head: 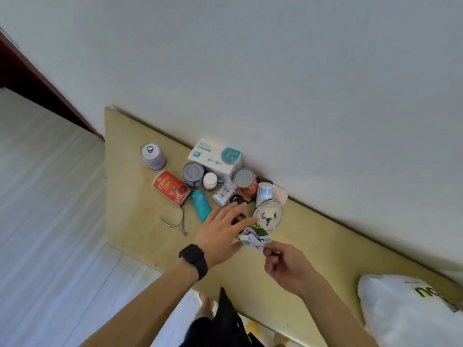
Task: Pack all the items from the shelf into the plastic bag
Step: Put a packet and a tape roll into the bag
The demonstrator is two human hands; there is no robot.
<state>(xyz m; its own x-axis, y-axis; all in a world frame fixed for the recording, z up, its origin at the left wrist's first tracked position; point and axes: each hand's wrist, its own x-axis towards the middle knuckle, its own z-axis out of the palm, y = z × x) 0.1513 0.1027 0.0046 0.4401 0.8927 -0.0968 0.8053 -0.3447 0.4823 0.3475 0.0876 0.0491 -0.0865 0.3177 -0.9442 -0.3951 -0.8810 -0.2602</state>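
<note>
A beige shelf (pixel 313 236) along the white wall carries a cluster of items: a white and teal box (pixel 215 156), a red can (pixel 171 187) lying on its side, a teal tube (pixel 201 205), several cans and small bottles, and a round disc with a cat face (pixel 268 216). My left hand (pixel 221 232), a black watch on its wrist, reaches flat over the items with fingers straight. My right hand (pixel 285 266) pinches a small crumpled printed packet (pixel 254 237) just in front of the disc. The white plastic bag (pixel 406 314) lies on the shelf at the far right.
Metal nail nippers (pixel 179 222) lie near the shelf's front left edge. A purple-white can (pixel 153 156) stands apart at the left. A dark red door frame (pixel 37 81) runs at the upper left. Pale floor lies below the shelf.
</note>
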